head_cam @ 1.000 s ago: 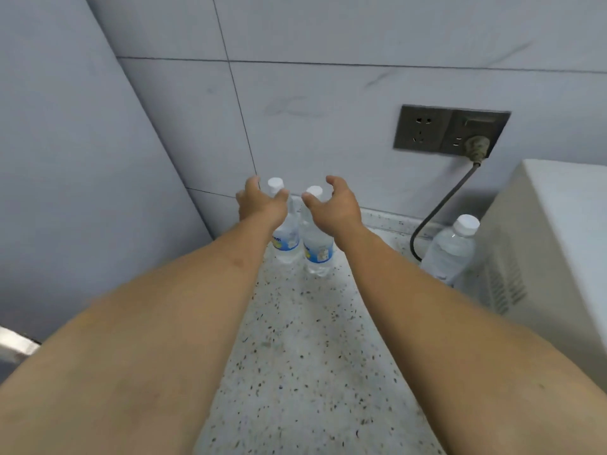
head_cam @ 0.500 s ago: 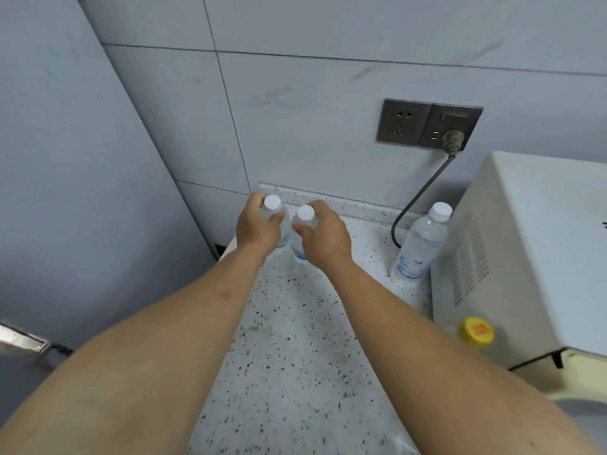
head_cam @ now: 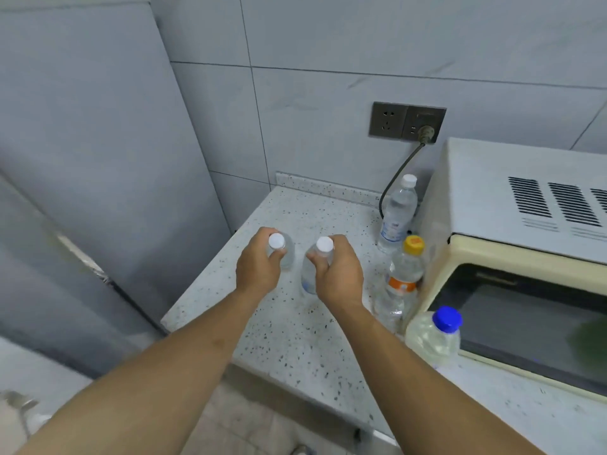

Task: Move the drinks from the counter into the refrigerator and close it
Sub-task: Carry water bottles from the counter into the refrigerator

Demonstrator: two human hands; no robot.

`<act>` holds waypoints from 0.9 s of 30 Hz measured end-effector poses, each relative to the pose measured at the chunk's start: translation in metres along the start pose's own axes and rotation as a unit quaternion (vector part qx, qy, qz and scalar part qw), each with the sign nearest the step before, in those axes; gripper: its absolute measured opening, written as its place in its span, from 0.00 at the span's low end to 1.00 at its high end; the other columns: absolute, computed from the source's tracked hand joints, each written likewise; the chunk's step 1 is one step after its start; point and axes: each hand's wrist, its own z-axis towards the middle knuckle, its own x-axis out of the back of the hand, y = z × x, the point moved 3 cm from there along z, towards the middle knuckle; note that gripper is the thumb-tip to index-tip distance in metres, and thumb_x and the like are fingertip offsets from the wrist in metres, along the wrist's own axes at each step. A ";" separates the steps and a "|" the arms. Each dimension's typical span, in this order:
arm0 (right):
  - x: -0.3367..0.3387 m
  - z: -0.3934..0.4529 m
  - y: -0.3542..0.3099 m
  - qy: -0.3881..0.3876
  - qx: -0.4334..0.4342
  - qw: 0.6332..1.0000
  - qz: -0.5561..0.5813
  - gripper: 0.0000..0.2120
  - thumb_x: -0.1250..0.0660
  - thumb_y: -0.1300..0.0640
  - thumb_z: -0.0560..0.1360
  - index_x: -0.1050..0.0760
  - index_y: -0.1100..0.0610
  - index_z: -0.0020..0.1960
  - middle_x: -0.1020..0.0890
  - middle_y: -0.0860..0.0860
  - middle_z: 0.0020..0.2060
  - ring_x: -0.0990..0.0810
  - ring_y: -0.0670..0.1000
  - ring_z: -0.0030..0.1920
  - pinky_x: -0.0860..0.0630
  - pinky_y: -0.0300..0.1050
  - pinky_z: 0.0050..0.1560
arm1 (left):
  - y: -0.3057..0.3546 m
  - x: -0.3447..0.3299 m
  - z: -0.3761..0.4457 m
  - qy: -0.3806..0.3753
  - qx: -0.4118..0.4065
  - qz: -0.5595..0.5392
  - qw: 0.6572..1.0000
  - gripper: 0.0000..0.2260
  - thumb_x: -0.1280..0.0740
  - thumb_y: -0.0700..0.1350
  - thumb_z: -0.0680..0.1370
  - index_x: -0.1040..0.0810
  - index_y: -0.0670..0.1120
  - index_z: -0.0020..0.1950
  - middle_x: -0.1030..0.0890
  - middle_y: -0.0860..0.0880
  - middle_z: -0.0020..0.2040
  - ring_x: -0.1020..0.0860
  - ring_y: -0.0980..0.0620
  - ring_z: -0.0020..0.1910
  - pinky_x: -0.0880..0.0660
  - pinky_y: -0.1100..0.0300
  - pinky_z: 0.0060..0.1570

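Observation:
My left hand (head_cam: 258, 269) grips a small clear water bottle with a white cap (head_cam: 277, 242) by its neck. My right hand (head_cam: 340, 272) grips a second white-capped water bottle (head_cam: 323, 246) the same way. Both bottles hang upright above the speckled counter (head_cam: 295, 330). Beside the microwave stand a taller white-capped water bottle (head_cam: 397, 211), a yellow-capped bottle with an orange label (head_cam: 405, 274) and a blue-capped bottle of pale liquid (head_cam: 433, 336). The grey refrigerator (head_cam: 92, 165) fills the left side.
A cream microwave (head_cam: 525, 251) takes up the counter's right side. Its cord (head_cam: 397, 175) runs up to a wall socket (head_cam: 407, 121) on the tiled wall. The counter's front edge is near my forearms, with floor below.
Both hands closed on the two bottles at the back corner and pulled them toward me, off the counter. The view drew back, bringing more bottles and the microwave front into sight.

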 end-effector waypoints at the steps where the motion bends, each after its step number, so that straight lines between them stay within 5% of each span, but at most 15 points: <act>1: 0.005 -0.012 -0.001 -0.005 0.002 1.000 0.010 0.07 0.32 0.54 0.77 0.31 0.49 0.49 0.22 0.48 0.45 0.24 0.51 0.47 0.31 0.45 0.42 | 0.001 0.005 -0.012 0.003 0.007 -0.003 1.000 0.10 0.31 0.45 0.79 0.27 0.53 0.59 0.22 0.53 0.53 0.24 0.48 0.52 0.24 0.54 0.51; 15: 0.028 -0.067 0.015 -0.012 0.030 0.999 0.006 0.10 0.33 0.48 0.78 0.29 0.49 0.56 0.22 0.45 0.49 0.24 0.46 0.47 0.30 0.41 0.45 | 0.005 0.023 -0.058 -0.074 0.050 0.016 0.996 0.14 0.39 0.51 0.82 0.35 0.53 0.67 0.27 0.54 0.57 0.26 0.48 0.54 0.30 0.54 0.48; 20: 0.005 -0.053 0.036 -0.060 0.013 0.997 0.052 0.26 0.26 0.47 0.71 0.34 0.44 0.64 0.24 0.41 0.57 0.25 0.45 0.55 0.27 0.39 0.51 | -0.029 -0.003 -0.048 -0.058 0.064 -0.046 0.995 0.30 0.27 0.54 0.72 0.42 0.61 0.67 0.26 0.54 0.62 0.25 0.49 0.55 0.25 0.54 0.50; 27: -0.017 -0.041 0.054 -0.085 -0.044 0.994 0.057 0.32 0.21 0.44 0.63 0.39 0.35 0.57 0.26 0.33 0.49 0.25 0.31 0.49 0.29 0.33 0.40 | -0.076 -0.034 -0.055 -0.090 0.130 -0.133 0.978 0.36 0.21 0.61 0.63 0.30 0.57 0.66 0.20 0.56 0.58 0.21 0.54 0.56 0.20 0.52 0.54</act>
